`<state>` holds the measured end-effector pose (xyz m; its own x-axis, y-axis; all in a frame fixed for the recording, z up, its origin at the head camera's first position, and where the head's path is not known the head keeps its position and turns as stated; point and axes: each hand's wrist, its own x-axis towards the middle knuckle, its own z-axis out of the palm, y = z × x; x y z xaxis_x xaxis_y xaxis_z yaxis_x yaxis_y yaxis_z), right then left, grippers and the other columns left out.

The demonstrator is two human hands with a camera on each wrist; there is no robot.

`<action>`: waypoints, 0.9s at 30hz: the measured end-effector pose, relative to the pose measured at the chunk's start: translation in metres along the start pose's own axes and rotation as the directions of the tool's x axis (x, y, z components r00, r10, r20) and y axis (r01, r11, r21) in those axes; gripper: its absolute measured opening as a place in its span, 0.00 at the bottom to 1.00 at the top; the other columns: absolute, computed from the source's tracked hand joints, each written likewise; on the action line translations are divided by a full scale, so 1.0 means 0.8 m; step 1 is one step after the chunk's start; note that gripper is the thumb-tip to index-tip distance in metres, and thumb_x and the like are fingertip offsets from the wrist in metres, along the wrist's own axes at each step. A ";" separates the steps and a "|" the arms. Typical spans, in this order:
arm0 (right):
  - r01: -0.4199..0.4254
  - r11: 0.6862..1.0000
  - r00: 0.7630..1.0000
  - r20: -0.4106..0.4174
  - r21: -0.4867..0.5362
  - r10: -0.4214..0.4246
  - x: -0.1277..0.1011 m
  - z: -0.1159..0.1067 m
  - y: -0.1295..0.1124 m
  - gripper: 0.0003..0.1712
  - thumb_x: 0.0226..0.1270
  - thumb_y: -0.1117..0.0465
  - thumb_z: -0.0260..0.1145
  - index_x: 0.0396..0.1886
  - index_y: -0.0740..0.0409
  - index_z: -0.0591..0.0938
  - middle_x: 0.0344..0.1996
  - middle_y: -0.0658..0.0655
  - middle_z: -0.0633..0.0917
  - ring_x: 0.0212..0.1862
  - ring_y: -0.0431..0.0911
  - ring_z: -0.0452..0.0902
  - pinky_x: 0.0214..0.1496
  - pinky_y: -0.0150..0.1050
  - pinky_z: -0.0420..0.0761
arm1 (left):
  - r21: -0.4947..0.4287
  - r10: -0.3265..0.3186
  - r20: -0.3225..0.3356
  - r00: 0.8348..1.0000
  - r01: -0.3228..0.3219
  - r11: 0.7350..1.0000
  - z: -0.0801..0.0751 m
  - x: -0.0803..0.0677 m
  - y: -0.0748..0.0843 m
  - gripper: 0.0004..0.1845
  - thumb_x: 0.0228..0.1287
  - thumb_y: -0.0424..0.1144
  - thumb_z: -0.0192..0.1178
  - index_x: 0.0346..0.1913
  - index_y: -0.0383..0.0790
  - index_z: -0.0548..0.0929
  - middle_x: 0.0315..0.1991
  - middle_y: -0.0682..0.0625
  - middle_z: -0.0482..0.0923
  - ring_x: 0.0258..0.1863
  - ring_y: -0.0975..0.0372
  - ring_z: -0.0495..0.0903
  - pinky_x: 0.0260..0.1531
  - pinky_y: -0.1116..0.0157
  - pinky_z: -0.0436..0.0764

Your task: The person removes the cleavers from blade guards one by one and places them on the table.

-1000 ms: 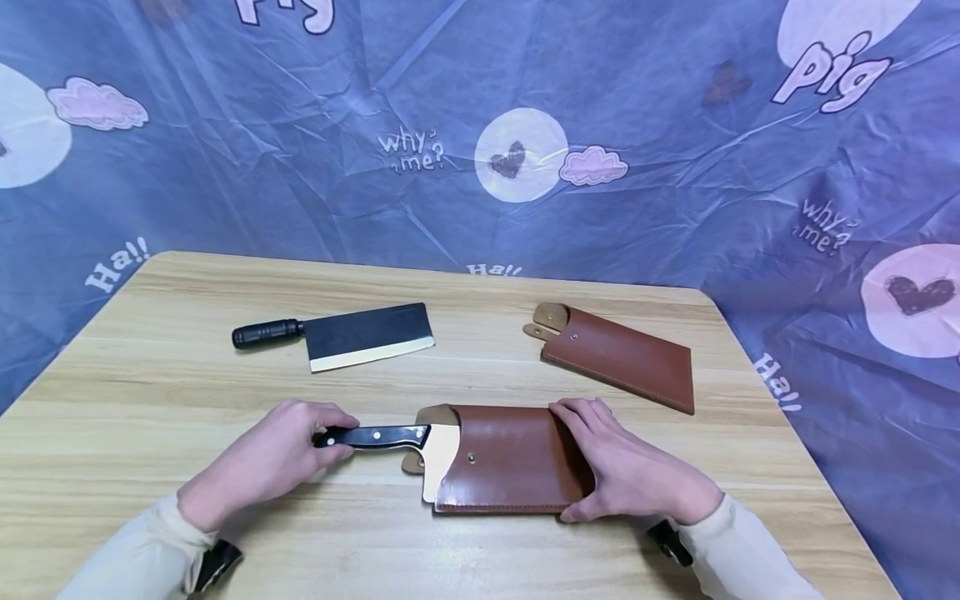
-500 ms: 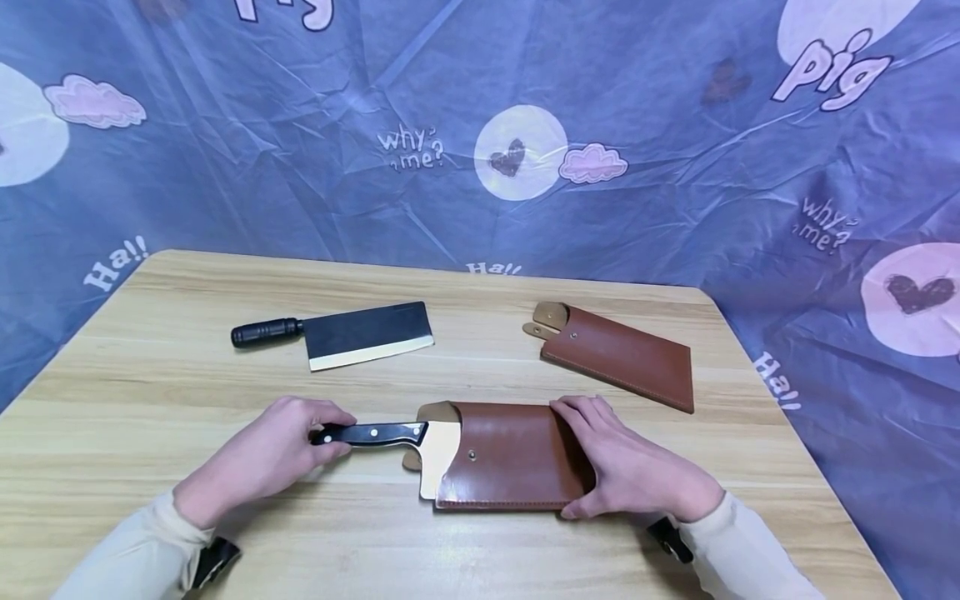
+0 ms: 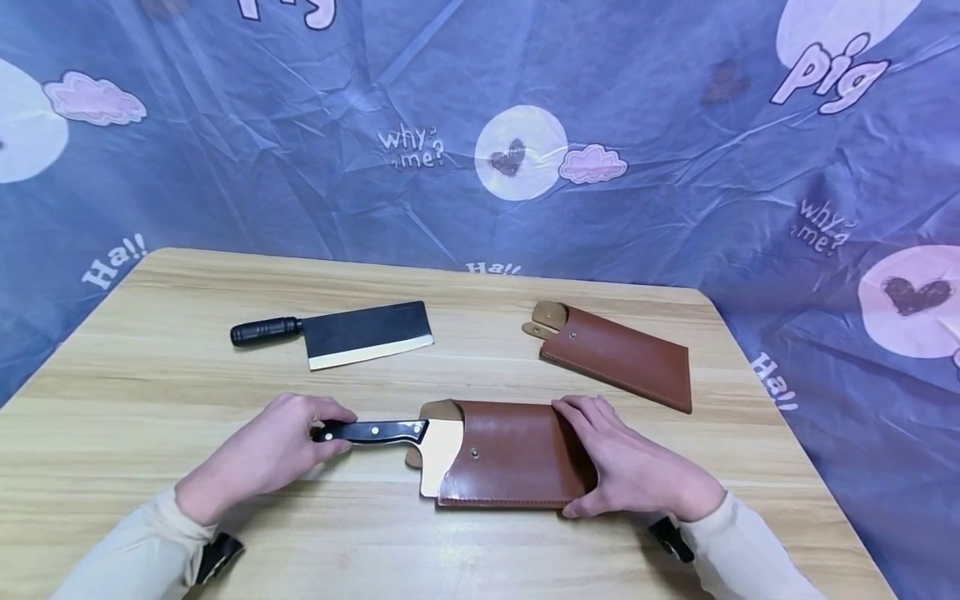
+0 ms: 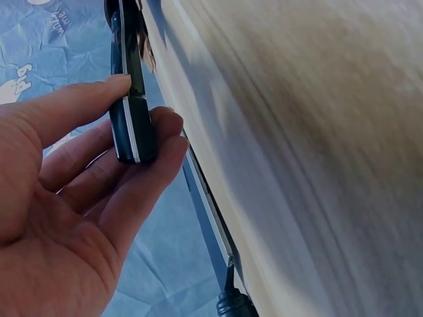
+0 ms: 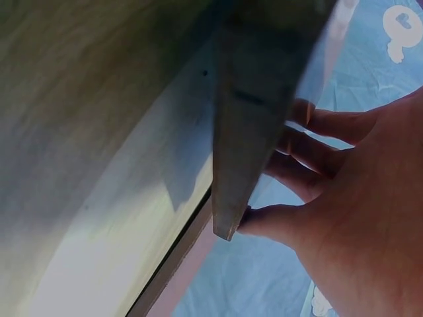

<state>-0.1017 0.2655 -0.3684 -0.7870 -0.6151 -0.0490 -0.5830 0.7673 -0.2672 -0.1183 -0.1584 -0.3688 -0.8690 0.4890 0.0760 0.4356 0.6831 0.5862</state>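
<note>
In the head view my left hand (image 3: 266, 454) pinches the butt of a black riveted knife handle (image 3: 375, 431) between thumb and fingers, as the left wrist view also shows. The cleaver's bright blade (image 3: 441, 458) lies mostly inside a brown leather sheath (image 3: 517, 458), with only its heel end showing at the mouth. My right hand (image 3: 626, 467) grips the closed right end of this sheath, thumb on the near edge, fingers on the far edge. The sheath's tan flap (image 3: 441, 409) lies unfolded behind the handle. In the right wrist view the sheath (image 5: 248, 125) appears edge-on and dark.
A second cleaver (image 3: 367, 332) with a dark blade and black handle lies at the back left of the wooden table (image 3: 187, 367). Another brown sheath (image 3: 618, 350), its flap unfolded, lies at the back right. A blue printed cloth (image 3: 360, 183) hangs behind the table.
Both hands keep the same hold. A slightly wider strip of blade shows at the sheath's mouth; the other cleaver and sheath lie where they were.
</note>
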 end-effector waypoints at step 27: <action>-0.003 1.000 1.000 -0.001 -0.004 0.003 -0.002 -0.003 0.003 0.71 0.34 0.34 0.81 0.73 0.63 0.59 0.66 0.58 0.64 0.67 0.54 0.57 0.66 0.49 0.65 | -0.008 -0.041 0.028 0.999 0.041 0.999 -0.008 -0.008 -0.006 0.15 0.54 0.35 0.73 0.46 0.38 0.87 0.41 0.51 0.84 0.27 0.67 0.72 0.24 0.67 0.73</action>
<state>-0.1023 0.2686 -0.3668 -0.7890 -0.6124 -0.0489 -0.5813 0.7699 -0.2632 -0.1165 -0.1682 -0.3668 -0.8790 0.4759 0.0295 0.3980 0.6982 0.5951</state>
